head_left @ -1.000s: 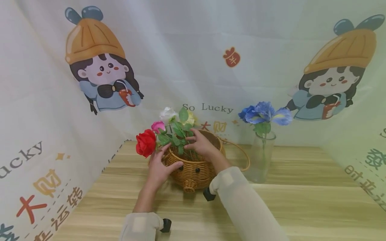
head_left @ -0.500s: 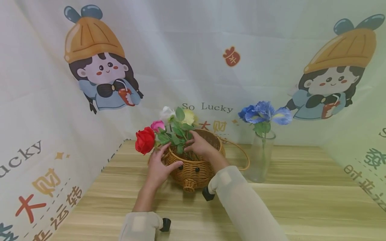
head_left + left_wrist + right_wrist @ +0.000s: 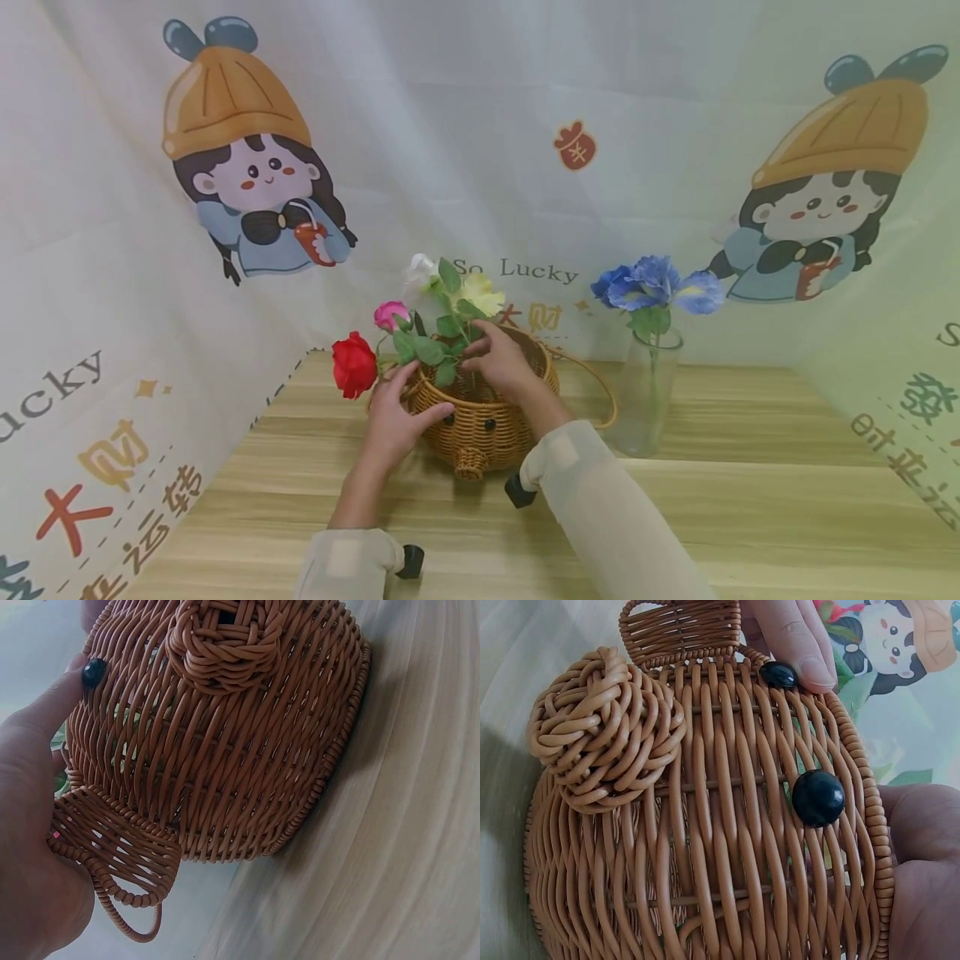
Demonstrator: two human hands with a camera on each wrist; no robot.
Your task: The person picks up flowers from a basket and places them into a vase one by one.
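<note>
A wicker basket (image 3: 498,437) with a round snout and black button eyes stands on the wooden table. My left hand (image 3: 393,421) grips its left rim, the thumb lying on the front beside an eye (image 3: 93,673). Over the opening, my right hand (image 3: 501,360) holds the green stems of artificial flowers between thumb and fingers; the grip itself is partly hidden. A red rose (image 3: 354,365) leans out past the left rim, with a pink rose (image 3: 392,315) above it. Farther back rise a white flower (image 3: 422,277) and a yellow flower (image 3: 482,293). The lower stems are hidden inside the basket.
Right of the basket, a clear glass vase (image 3: 651,417) holds blue flowers (image 3: 654,283). The basket's thin handle (image 3: 603,383) loops out toward that vase. A printed cloth (image 3: 465,167) hangs behind and along both sides of the table.
The flowers have spread: the white one sits higher, the yellow has moved right and the red has shifted slightly left. Both hands stay nearly in place.
</note>
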